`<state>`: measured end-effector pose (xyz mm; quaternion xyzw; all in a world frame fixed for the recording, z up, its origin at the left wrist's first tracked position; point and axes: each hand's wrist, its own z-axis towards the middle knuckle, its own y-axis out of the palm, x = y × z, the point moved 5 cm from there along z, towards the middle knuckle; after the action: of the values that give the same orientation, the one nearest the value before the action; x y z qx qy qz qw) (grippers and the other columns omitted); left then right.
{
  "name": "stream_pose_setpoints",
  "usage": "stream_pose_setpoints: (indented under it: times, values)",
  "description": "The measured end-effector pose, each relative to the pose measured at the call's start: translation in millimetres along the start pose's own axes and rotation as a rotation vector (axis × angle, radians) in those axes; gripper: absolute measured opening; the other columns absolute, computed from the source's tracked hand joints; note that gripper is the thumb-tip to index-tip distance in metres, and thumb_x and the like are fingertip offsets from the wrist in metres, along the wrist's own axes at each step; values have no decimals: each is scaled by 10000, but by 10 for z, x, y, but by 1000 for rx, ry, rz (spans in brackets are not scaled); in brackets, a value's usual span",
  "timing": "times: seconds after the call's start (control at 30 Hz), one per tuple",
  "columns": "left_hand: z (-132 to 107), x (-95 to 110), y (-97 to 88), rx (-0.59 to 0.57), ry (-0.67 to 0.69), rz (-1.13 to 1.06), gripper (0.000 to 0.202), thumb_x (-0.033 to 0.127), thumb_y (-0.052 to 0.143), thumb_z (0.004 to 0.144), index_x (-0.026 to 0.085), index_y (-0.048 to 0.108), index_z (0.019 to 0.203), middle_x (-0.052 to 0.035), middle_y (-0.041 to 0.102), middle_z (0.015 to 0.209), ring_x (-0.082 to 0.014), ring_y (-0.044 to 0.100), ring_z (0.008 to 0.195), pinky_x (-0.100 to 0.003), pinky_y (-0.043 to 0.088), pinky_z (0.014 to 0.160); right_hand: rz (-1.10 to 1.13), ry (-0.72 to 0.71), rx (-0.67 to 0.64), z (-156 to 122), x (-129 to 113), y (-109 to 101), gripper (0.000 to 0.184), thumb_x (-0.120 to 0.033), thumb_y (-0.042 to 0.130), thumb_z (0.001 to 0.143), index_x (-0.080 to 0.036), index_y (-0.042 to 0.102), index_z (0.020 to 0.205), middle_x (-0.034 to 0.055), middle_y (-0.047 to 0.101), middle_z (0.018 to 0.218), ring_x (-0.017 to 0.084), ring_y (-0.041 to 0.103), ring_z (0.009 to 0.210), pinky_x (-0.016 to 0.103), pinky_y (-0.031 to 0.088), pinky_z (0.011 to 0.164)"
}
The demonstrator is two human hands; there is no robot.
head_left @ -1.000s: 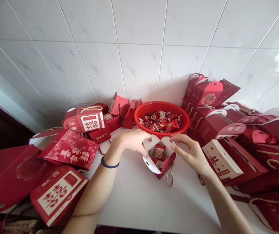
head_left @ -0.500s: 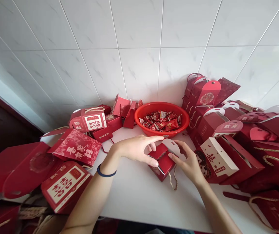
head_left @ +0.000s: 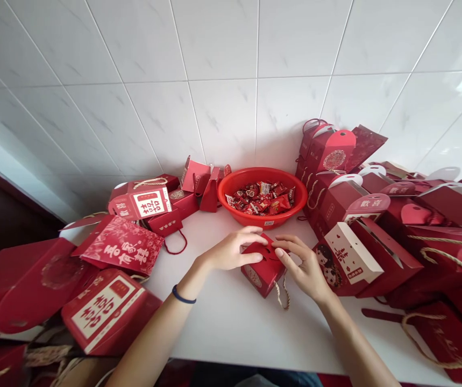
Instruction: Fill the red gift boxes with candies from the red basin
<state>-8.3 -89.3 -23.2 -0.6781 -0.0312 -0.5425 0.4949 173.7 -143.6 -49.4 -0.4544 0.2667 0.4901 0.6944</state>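
A small red gift box (head_left: 258,277) with a round pale emblem on its end sits on the white table, its twisted cord handle (head_left: 282,294) hanging at the right. My left hand (head_left: 234,250) reaches over its left side, thumb on the near part of the top and fingers toward the back. From the right, my right hand (head_left: 301,263) grips the top flaps at a dark slot with thumb and fingers. The top lies folded down. Whatever is inside the box is hidden. Just behind stands a red plastic basin (head_left: 263,219) full of wrapped candies (head_left: 261,199).
Red boxes and bags crowd both sides: a box with white label (head_left: 101,314) and a floral bag (head_left: 123,244) at left, a white-topped box (head_left: 352,252) and stacked boxes (head_left: 331,150) at right. A tiled wall (head_left: 222,118) closes off the back.
The pale rounded flap that stood up from the gift box is now folded down. Both hands have come closer together over the top, and the view has shifted slightly.
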Motion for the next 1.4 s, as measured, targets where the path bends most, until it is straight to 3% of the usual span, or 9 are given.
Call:
stream_pose_setpoints:
  times: [0.17, 0.3, 0.53, 0.63, 0.73, 0.93, 1.1, 1.23, 1.4]
  values:
    - [-25, -34, -21, 22, -77, -14, 368, 398, 712, 847, 212, 692, 1163, -79, 682, 1197, -232, 651, 1064, -362, 513, 970, 8, 161, 2, -3, 113, -13, 466, -592, 530, 971, -183, 693, 1124, 120, 716, 1122, 242, 694, 998, 352, 554, 863]
    - [-107, -33, -29, 46, -127, -25, 364, 438, 707, 846, 213, 683, 1132, -75, 675, 1195, -223, 649, 1056, -344, 519, 957, -19, 302, -99, -21, 209, 34, 582, -667, 436, 980, -173, 648, 1206, 124, 735, 1102, 270, 694, 1014, 354, 539, 822]
    - [-162, -7, -9, 114, -170, 18, 364, 438, 718, 822, 212, 705, 1107, -73, 675, 1133, -233, 655, 1030, -346, 533, 918, -178, 390, -171, -100, 209, -10, 672, -732, 348, 969, -180, 629, 1229, 92, 740, 904, 293, 702, 906, 376, 507, 783]
    - [-151, -2, -2, 135, -174, 10, 359, 430, 722, 809, 209, 705, 1092, -69, 672, 1104, -226, 651, 995, -345, 528, 911, -140, 416, -161, -207, 197, -9, 617, -707, 403, 964, -197, 629, 1225, 76, 741, 874, 281, 704, 853, 371, 508, 748]
    - [-128, -11, 5, 150, -187, -21, 353, 414, 754, 768, 199, 697, 1042, -52, 661, 1050, -206, 622, 946, -329, 518, 875, 61, 456, -140, -317, 195, 49, 623, -694, 518, 923, -187, 577, 1281, 62, 743, 851, 252, 705, 800, 358, 519, 732]
    - [-115, -57, 77, 104, -332, -241, 370, 413, 789, 707, 194, 625, 956, 42, 543, 759, -105, 477, 619, -225, 405, 518, 481, 551, 16, -426, 139, 114, 748, -574, 847, 694, -163, 549, 1242, 31, 703, 745, 227, 685, 735, 362, 532, 738]
    - [-137, -113, 148, 97, -404, -355, 447, 480, 811, 672, 206, 591, 948, 83, 428, 689, -83, 412, 505, -220, 355, 427, 693, 511, 222, -433, 50, 11, 654, -403, 895, 622, -194, 589, 1161, -31, 602, 666, 181, 606, 649, 309, 501, 607]
    - [-147, -104, 149, 164, -307, -294, 388, 453, 817, 673, 189, 602, 859, 83, 387, 645, -102, 435, 594, -231, 396, 542, 712, 449, 252, -425, -102, -157, 520, -401, 811, 712, -200, 593, 1140, -4, 625, 721, 149, 578, 606, 292, 482, 585]
    - [-192, 57, 132, 159, -306, -332, 356, 483, 764, 722, 178, 616, 830, 36, 541, 676, -131, 511, 643, -262, 429, 609, 571, 282, 258, -400, -382, -400, 467, -413, 751, 807, -223, 598, 1205, 92, 721, 972, 194, 659, 775, 362, 560, 740]
